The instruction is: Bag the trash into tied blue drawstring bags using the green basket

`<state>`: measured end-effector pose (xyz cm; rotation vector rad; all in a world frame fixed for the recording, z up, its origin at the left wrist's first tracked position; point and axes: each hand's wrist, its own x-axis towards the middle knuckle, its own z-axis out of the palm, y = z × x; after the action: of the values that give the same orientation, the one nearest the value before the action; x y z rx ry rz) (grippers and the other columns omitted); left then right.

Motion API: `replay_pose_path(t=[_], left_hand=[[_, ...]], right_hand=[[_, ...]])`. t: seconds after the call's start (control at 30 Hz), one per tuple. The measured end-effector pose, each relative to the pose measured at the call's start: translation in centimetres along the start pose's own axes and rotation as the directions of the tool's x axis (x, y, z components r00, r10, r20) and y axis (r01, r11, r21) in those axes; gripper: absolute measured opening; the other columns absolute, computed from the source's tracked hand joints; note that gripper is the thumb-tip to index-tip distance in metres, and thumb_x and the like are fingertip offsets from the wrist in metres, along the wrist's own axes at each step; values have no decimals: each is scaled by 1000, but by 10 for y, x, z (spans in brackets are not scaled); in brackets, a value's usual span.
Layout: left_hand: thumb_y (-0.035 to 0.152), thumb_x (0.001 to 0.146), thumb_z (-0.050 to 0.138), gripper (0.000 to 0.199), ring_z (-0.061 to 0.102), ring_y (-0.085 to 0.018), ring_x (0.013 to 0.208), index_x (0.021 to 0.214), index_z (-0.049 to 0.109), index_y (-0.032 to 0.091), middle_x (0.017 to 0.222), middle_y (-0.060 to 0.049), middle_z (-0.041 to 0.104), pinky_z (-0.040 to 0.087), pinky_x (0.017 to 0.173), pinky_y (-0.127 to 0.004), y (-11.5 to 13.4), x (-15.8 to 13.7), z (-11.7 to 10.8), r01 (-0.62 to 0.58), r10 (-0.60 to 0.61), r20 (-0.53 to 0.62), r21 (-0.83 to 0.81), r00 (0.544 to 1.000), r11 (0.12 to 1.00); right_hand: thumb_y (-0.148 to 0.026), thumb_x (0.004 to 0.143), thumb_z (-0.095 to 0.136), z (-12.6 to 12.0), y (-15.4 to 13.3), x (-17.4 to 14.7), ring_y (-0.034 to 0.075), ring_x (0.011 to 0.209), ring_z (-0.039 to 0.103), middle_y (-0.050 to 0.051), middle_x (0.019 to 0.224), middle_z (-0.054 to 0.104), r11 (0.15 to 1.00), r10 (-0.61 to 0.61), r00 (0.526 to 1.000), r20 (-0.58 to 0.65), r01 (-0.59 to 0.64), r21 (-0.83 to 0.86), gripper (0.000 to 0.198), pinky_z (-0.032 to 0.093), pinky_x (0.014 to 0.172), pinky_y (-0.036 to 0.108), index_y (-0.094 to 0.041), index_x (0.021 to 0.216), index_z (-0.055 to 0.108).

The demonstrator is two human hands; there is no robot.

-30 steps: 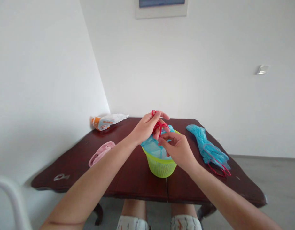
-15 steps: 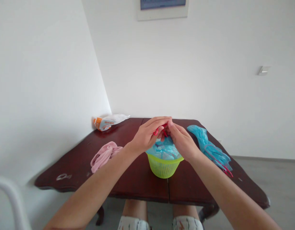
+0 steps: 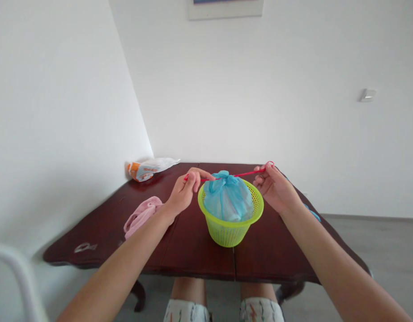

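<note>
A blue plastic bag (image 3: 229, 201), filled and gathered closed at its top, sits inside a yellow-green plastic basket (image 3: 228, 232). A red drawstring (image 3: 246, 173) runs taut across the bag's neck. On the left, my left hand (image 3: 188, 190) is closed on one end of the drawstring, with its index finger stretched toward the neck. My right hand (image 3: 273, 185) pinches the other end, where a small red loop stands above the fingers. Both hands are above the table, one on each side of the basket.
The basket stands on a dark red wooden table (image 3: 199, 250). A pink cloth (image 3: 144, 214) lies left, partly behind my left forearm. An orange and white plastic package (image 3: 149, 169) is at the back left. Another blue bag (image 3: 312, 212) is mostly hidden behind my right arm.
My hands were together over the basket and have moved apart, left and right. The red drawstring is now stretched between them, and the bag's neck is cinched.
</note>
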<state>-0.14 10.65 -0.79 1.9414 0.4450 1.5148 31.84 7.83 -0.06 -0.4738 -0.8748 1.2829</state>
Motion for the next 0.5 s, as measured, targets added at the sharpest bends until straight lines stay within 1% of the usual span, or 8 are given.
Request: replay_pose_path(t=[0.07,0.13,0.2,0.27,0.33,0.4,0.43,0.5], left_hand=[[82,118,52,77,76,-27,100,66,50,25,108,-14,88,60,105,-44,-9,-10,-9,97,-96,12,-94,995,991],[80,119,53,77,68,-23,85,65,46,25,94,-11,81,58,90,-39,-13,-19,-10,182,-178,39,-242,983,953],[77,120,53,77,59,-21,76,65,43,25,78,-7,69,52,79,-36,-14,-25,-5,238,-226,76,-343,971,909],[75,122,52,77,52,-20,72,64,42,25,69,-2,54,47,76,-35,-13,-28,2,253,-230,105,-352,967,901],[74,122,50,76,45,-19,69,65,42,25,66,1,44,42,73,-35,-12,-30,5,258,-233,118,-275,965,926],[75,123,49,72,40,-18,67,71,51,24,67,3,41,37,68,-34,-12,-30,4,293,-280,128,-105,952,950],[74,123,49,67,41,-18,67,80,60,24,69,3,44,35,66,-33,-12,-31,2,313,-311,137,9,940,950],[69,124,52,52,46,-18,68,108,72,24,75,4,52,35,66,-33,-11,-32,-2,310,-356,168,249,919,918]], right_hand=[[-43,89,109,-20,3,2,7,59,64,-2,95,85,998,66,992,-108,-68,-15,40,62,59,18,-23,90,74],[-35,96,101,-33,10,3,7,53,62,0,90,86,992,116,967,-226,-123,-18,33,59,52,17,-22,89,72],[-28,102,94,-40,16,6,7,50,61,1,86,85,989,134,943,-305,-144,-10,28,58,49,16,-22,89,70],[-24,106,88,-44,19,10,7,50,62,1,83,85,992,113,933,-343,-124,-10,27,59,49,15,-22,88,68],[-23,109,85,-47,20,14,7,53,65,1,84,86,996,72,926,-371,-84,-16,26,60,50,14,-22,89,69],[-26,110,86,-49,19,15,8,57,70,2,87,87,999,30,920,-392,-44,-27,24,62,53,14,-22,91,71],[-30,108,89,-50,19,14,9,59,72,3,88,88,999,6,919,-394,-23,-38,25,64,55,15,-22,92,72],[-42,103,97,-49,20,10,13,71,80,5,93,89,993,-67,939,-336,28,-118,31,71,67,21,-23,94,74]])
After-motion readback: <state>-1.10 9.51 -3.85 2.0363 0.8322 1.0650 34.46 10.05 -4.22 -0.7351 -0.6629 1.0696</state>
